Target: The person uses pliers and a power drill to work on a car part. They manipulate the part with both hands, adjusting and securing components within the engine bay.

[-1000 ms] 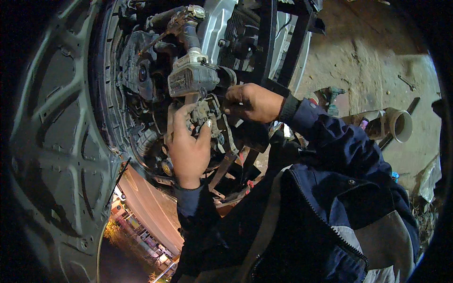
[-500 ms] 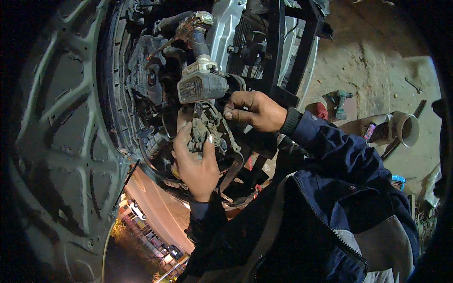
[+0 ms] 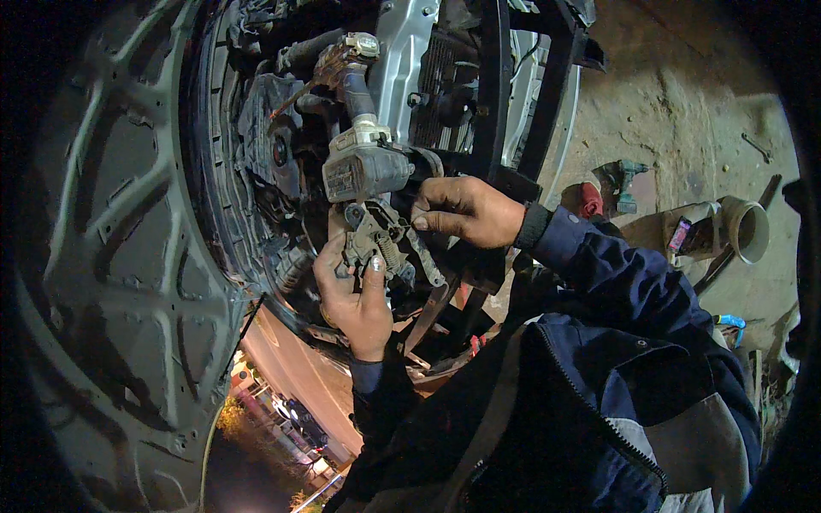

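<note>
My left hand [image 3: 357, 309] grips a grimy metal hood latch [image 3: 369, 232] with a coil spring, its thumb over the front and the other fingers behind. Close to the latch's upper right edge, my right hand [image 3: 477, 212] has its thumb and forefinger pinched together. Whatever lies between those fingertips is too small or hidden to make out. Just above the latch, a dusty cordless power driver [image 3: 363, 162] rests in the front of the engine bay, battery end toward me.
The raised hood [image 3: 128, 282] fills the left side. Beyond my hands run a silver crossmember [image 3: 402, 64] and a black frame bar [image 3: 491, 94]. On the ground at right lie a green cordless drill [image 3: 629, 184], a wrench [image 3: 757, 148] and a pale cylindrical container [image 3: 750, 231].
The latch has turned and tilted in my left hand, showing more of its face. My right fingertips stay pinched beside it. The whole view has shifted slightly.
</note>
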Demonstrator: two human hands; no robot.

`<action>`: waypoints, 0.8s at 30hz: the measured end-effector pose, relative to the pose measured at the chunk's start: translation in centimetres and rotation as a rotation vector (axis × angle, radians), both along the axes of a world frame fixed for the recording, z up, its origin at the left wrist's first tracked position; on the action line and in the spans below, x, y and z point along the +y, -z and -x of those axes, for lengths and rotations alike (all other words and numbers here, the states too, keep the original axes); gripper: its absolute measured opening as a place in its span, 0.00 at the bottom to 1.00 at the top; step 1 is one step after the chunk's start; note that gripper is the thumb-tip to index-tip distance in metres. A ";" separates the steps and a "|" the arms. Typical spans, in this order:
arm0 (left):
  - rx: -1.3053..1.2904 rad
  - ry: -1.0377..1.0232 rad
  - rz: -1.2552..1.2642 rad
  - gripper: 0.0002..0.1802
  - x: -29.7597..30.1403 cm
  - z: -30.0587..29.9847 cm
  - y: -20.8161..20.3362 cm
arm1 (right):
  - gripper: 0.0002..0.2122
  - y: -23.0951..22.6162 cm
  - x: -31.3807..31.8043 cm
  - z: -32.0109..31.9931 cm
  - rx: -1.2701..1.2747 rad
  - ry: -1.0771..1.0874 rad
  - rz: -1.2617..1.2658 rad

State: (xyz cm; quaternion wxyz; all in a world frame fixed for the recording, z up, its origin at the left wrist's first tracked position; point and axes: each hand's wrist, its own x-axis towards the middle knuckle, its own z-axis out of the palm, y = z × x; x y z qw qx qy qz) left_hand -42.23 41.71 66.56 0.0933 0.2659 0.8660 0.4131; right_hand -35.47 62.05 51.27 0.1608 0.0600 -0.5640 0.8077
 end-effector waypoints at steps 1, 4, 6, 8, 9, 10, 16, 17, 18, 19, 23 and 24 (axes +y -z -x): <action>-0.024 -0.003 -0.005 0.29 -0.1 0.1 0.0 | 0.10 0.0 0.1 -0.1 -0.005 0.004 -0.012; 0.081 0.020 0.053 0.30 -0.2 0.2 0.1 | 0.11 -0.2 0.3 -0.3 -0.012 0.013 -0.039; 0.002 -0.009 0.024 0.31 -0.2 0.2 0.2 | 0.12 -0.4 0.4 -0.4 -0.013 0.029 -0.075; -0.026 -0.017 -0.016 0.30 -0.3 0.1 0.5 | 0.12 -0.5 0.4 -0.5 -0.017 0.055 -0.130; -0.013 -0.008 -0.037 0.30 -0.3 0.2 0.7 | 0.11 -0.6 0.3 -0.5 0.002 0.099 -0.168; -0.003 0.006 -0.065 0.29 -0.4 0.2 1.0 | 0.11 -0.6 0.1 -0.5 0.022 0.143 -0.206; 0.079 0.028 -0.005 0.28 -1.9 0.4 1.8 | 0.11 -0.9 -0.9 -0.7 0.033 0.236 -0.248; 0.077 0.037 0.004 0.28 -2.2 0.5 1.9 | 0.11 -0.9 -0.9 -0.7 0.024 0.237 -0.246; 0.065 0.050 -0.004 0.28 -2.3 0.6 2.0 | 0.11 -0.9 -0.9 -0.7 0.026 0.238 -0.251; 0.047 0.065 -0.029 0.28 -2.4 0.7 2.1 | 0.11 -0.9 -1.0 -0.7 0.021 0.229 -0.252; 0.118 0.051 0.025 0.29 -1.7 0.8 2.1 | 0.10 -0.7 -0.9 -0.7 0.010 0.223 -0.283; 0.134 0.046 0.044 0.30 -1.2 0.8 2.0 | 0.09 -0.6 -1.0 -0.6 -0.006 0.231 -0.306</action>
